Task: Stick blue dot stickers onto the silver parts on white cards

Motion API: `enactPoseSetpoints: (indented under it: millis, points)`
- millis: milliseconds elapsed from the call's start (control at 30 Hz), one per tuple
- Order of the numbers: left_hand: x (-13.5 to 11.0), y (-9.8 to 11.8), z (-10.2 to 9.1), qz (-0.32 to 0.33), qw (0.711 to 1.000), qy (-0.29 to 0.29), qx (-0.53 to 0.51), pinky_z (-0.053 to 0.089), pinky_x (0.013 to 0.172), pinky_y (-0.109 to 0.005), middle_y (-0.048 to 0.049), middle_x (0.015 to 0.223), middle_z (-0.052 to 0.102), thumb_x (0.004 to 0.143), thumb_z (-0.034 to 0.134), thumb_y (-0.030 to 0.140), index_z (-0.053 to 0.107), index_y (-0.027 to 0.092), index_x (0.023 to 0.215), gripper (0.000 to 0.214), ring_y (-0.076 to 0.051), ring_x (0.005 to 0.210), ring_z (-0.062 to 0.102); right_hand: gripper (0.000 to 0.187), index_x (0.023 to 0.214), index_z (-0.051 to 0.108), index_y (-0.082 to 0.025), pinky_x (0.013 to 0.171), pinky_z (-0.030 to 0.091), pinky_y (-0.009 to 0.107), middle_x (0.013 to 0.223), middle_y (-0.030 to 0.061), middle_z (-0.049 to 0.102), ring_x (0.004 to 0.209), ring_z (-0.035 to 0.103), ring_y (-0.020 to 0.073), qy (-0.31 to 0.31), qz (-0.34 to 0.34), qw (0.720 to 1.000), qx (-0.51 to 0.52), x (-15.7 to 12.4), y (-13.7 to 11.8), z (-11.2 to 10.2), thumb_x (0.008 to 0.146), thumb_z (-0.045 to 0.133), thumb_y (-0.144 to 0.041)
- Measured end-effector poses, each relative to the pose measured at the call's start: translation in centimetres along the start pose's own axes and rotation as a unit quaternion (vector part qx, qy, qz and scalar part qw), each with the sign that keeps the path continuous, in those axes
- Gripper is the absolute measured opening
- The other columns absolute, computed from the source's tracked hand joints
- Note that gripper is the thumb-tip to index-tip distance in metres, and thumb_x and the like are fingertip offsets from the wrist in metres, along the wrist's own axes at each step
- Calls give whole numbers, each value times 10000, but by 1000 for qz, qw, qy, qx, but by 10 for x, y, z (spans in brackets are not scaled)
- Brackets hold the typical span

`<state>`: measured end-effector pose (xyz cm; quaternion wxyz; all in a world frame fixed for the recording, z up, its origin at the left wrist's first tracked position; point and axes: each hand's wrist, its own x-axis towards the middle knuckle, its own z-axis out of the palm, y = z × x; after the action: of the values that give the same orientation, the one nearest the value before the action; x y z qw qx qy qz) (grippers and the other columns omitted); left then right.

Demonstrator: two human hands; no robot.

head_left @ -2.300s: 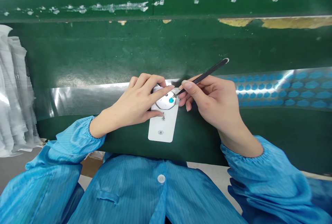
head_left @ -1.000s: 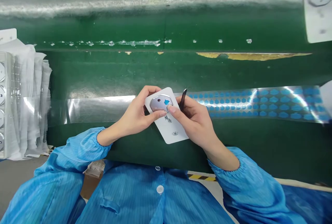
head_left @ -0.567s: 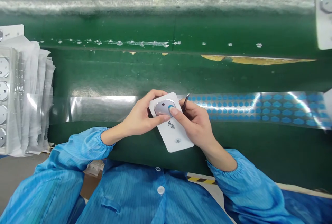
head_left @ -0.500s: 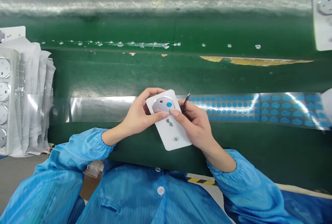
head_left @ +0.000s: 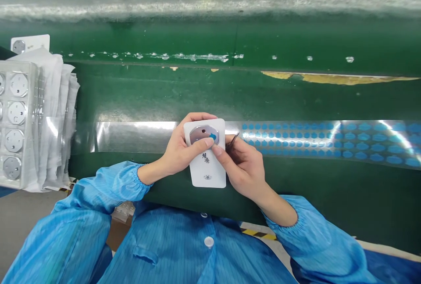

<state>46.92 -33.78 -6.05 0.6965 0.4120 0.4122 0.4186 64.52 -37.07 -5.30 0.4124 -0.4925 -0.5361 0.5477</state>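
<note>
My left hand is closed on a white rectangular panel, its thumb lying across the front and the fingers behind. Set into the panel's upper part is a shiny silver octagonal plate with a small dark hole. A small blue sticker sits at the plate's right side, close to my left thumb tip. Dark markings run down the panel below. My right hand grips dark tweezers, their tip pointing up and away from the panel. Its thumb touches the panel's right side; its other fingers are partly hidden.
A clear strip lies across the green table, with rows of blue stickers on its right part. On the left stand plastic trays of silver plates with white sheets. Another white panel lies behind them.
The panel has turned from a slant to nearly upright in my hands. My left thumb has moved up beside the blue sticker, which now looks uneven. The whole view has shifted slightly left.
</note>
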Motion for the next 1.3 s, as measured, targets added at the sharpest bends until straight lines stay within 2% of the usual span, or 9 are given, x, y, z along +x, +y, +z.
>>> enactPoseSetpoints:
  millis: [133,367,567,767,867,967,1100,1167,1300]
  points:
    - [1,2,2,-3,1000,9,11,505,633,-245,-39,971,706,844,824,444,644,215,1174,440,-147,749,636,168,1009,685,-246,463,483,283,737,1,643,558,585,159,-5,15,1000,26,0,1,0,1030,667,-412]
    - [2,-1,6,-15,998,47,26,438,561,-236,22,705,591,836,823,478,615,198,859,350,-110,606,534,262,878,643,-237,447,441,287,685,-3,604,532,539,152,23,-14,999,-37,-2,6,4,1033,652,-448]
    - [-1,-2,6,1,998,58,8,474,567,-208,11,757,660,829,853,446,683,186,965,339,-106,632,579,287,818,602,-228,461,459,281,677,-5,594,539,553,149,21,-11,1000,-18,-1,7,5,1026,668,-415]
    - [-1,3,3,-66,997,33,-2,593,674,-255,-87,897,797,834,861,497,810,139,970,386,-205,790,748,185,1003,668,-282,573,581,341,839,24,682,684,670,214,5,13,1000,8,1,3,5,1034,629,-461]
    - [0,4,-1,-51,995,81,-16,645,787,-303,-118,1054,821,862,845,488,828,152,1069,395,-268,944,788,265,1176,650,-387,626,620,381,835,-4,654,732,691,252,-3,5,1000,-3,4,2,4,963,703,-535]
    - [4,5,-7,-25,989,137,-42,654,754,-302,-140,1131,812,851,862,462,819,150,1081,391,-279,935,795,451,1295,586,-450,592,606,395,814,-23,611,675,644,243,-1,-8,1000,-9,7,4,4,897,764,-564]
    - [11,13,-15,-22,981,177,-71,657,675,-338,-168,1145,805,789,910,441,803,124,1058,430,-263,764,786,235,999,656,-386,521,548,407,712,-30,579,578,575,231,-17,-19,1000,-12,8,10,6,908,731,-590]
    - [15,18,-19,-28,979,182,-85,657,660,-356,-175,1152,801,773,920,440,791,116,1045,442,-253,722,774,314,798,618,-343,460,493,400,637,-31,557,515,528,225,-21,-28,999,-23,7,14,8,899,714,-624]
    - [24,16,-27,-14,992,91,-88,644,799,-342,-176,1256,770,840,872,457,731,136,1242,533,-261,918,781,392,708,600,-330,433,459,370,596,-29,576,506,529,222,33,-37,997,-57,17,15,-3,878,715,-663]
